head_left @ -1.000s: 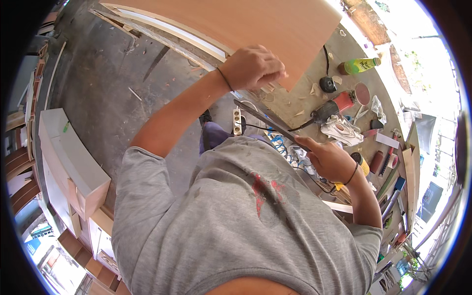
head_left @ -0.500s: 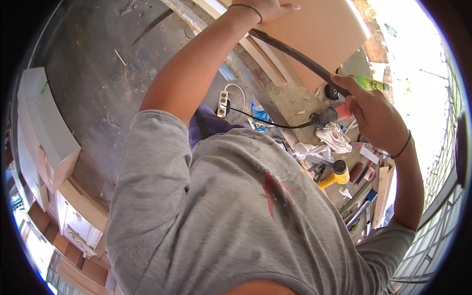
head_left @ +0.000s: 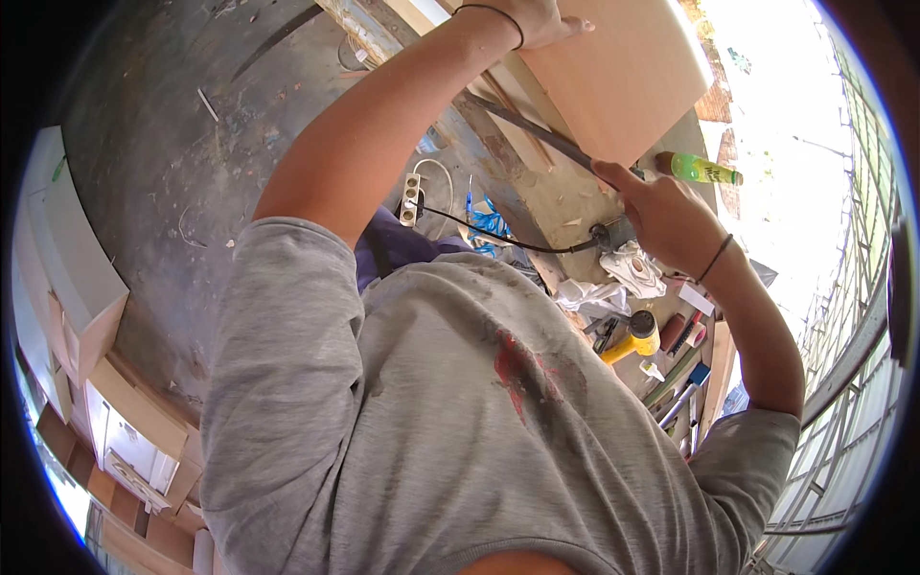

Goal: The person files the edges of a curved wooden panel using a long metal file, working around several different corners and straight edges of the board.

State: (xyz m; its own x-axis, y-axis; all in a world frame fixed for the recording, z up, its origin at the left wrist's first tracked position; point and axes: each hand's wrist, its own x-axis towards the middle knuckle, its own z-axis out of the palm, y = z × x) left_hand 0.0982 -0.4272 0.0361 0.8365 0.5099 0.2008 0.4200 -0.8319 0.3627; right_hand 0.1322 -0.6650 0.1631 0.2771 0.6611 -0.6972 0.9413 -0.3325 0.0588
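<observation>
My right hand (head_left: 666, 213) is closed around the near end of a long, narrow dark strip (head_left: 537, 126). The index finger lies along the strip, which runs up and left until it passes behind my left forearm. At the top edge, my left hand (head_left: 539, 21) is over a large pale wooden panel (head_left: 637, 81). Its thumb sticks out to the right, but the other fingers are cut off by the picture's edge. Under my right hand a corded power tool (head_left: 613, 235) is mostly hidden, with its black cable (head_left: 537, 247) running left.
A green bottle (head_left: 704, 171) lies beyond my right hand. Nearer are white rags (head_left: 632, 268), a yellow-and-black tool (head_left: 637, 337) and several hand tools. A white power strip (head_left: 410, 199) lies on the grey floor (head_left: 153, 211). Pale boards (head_left: 72, 230) stand at left, and a metal grille (head_left: 843, 335) at right.
My right hand has moved left with the strip, which looks straighter now. The bottle is uncovered, while the power tool's red part has become hidden. My left hand has shifted slightly right and down.
</observation>
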